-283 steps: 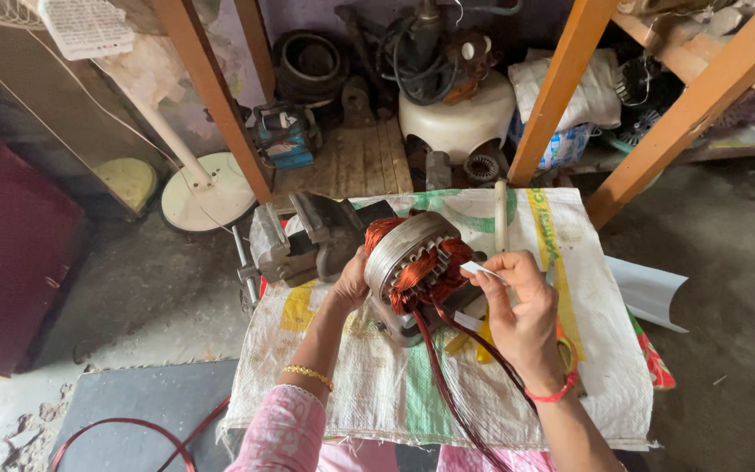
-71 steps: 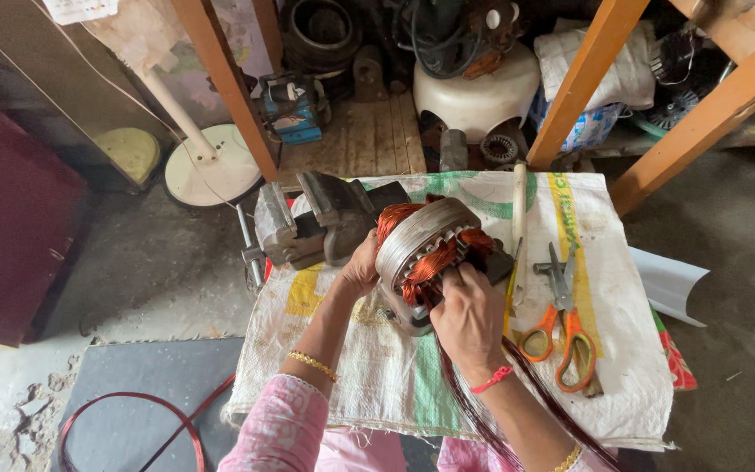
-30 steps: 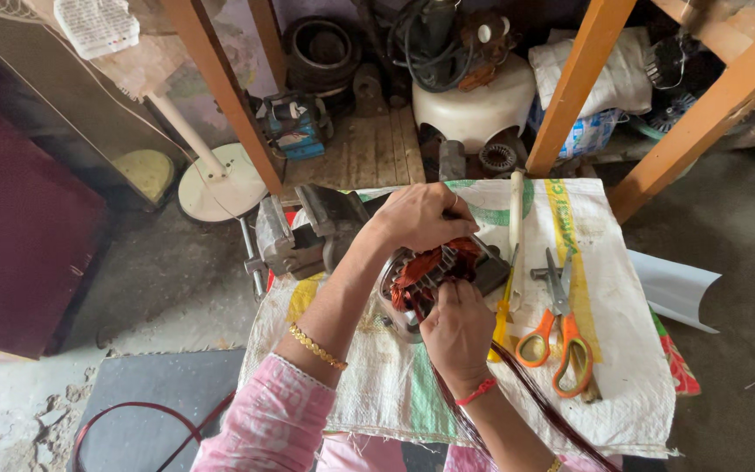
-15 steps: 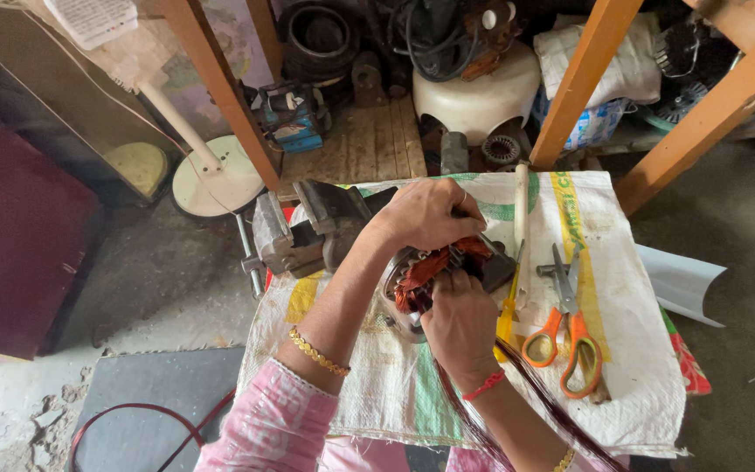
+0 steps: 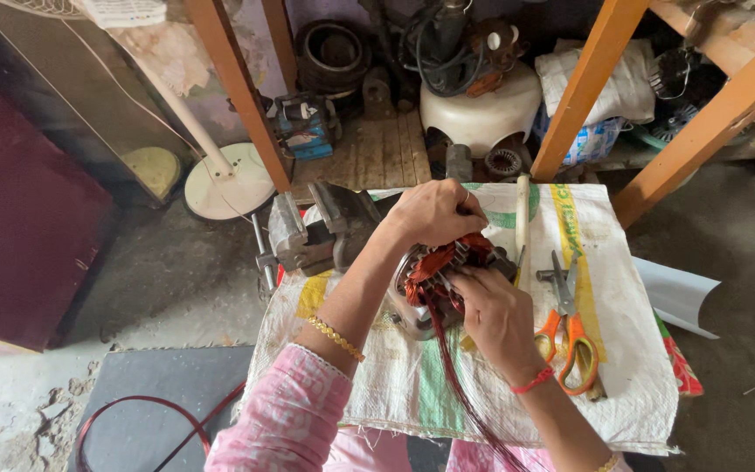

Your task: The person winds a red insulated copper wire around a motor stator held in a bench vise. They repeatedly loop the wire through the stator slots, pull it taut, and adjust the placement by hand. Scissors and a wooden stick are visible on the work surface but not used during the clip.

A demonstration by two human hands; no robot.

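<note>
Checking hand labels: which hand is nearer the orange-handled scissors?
Right. The right hand works at the motor stator's copper windings, just beside the orange-handled scissors on the woven sack. The left hand grips the stator's far side, farther away.

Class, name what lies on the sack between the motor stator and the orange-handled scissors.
Head view: a pale stick lies between the stator and the scissors.
</note>
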